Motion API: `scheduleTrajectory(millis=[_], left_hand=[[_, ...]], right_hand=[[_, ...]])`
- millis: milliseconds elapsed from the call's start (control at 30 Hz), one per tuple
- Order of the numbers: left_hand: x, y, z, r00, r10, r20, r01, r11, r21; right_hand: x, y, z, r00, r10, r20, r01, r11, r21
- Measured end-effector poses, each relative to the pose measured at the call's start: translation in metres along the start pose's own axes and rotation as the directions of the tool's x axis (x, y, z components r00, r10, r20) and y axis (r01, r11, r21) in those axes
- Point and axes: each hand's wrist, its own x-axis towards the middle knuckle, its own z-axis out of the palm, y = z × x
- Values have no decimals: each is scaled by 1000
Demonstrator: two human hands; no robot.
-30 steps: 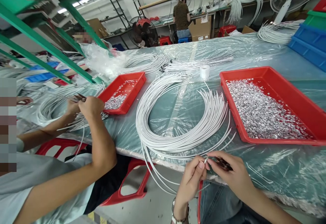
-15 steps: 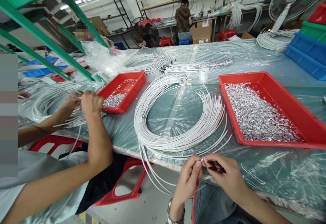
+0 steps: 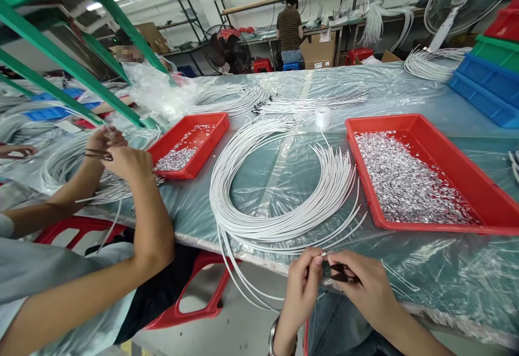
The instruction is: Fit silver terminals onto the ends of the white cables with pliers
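Observation:
My left hand [image 3: 300, 287] pinches the end of a white cable [image 3: 324, 254] between thumb and forefinger, just over the table's front edge. My right hand [image 3: 367, 283] has its fingertips at the same cable end while small dark pliers [image 3: 341, 274] lie in its grip, jaws pointing left. Fingers partly hide the cable tip, so its detail is too small to tell. Behind my hands a large coil of white cables [image 3: 259, 229] lies on the table, several loose ends fanned toward the right. A few strands hang off the front edge near my left wrist.
Right of the coil stands a red tray [image 3: 441, 140] of small shiny metal pieces; a smaller red tray [image 3: 192, 169] is at left. A co-worker's arms [image 3: 141, 226] reach over the table there. A white roll [image 3: 323, 118] and stacked bins [image 3: 486, 86] sit farther back.
The view has shifted slightly. My hands stay together at the cable end, with the pliers turned a little in my right hand. The co-worker's hands at left have risen and moved left.

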Motion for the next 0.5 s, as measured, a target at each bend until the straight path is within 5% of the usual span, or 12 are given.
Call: scheduleTrajectory(millis=[500], left_hand=[[-1,0,4,998,16,-52,-11,994,108]], right_hand=[[-2,-3,-2,998,57,8,-57,998,-11]])
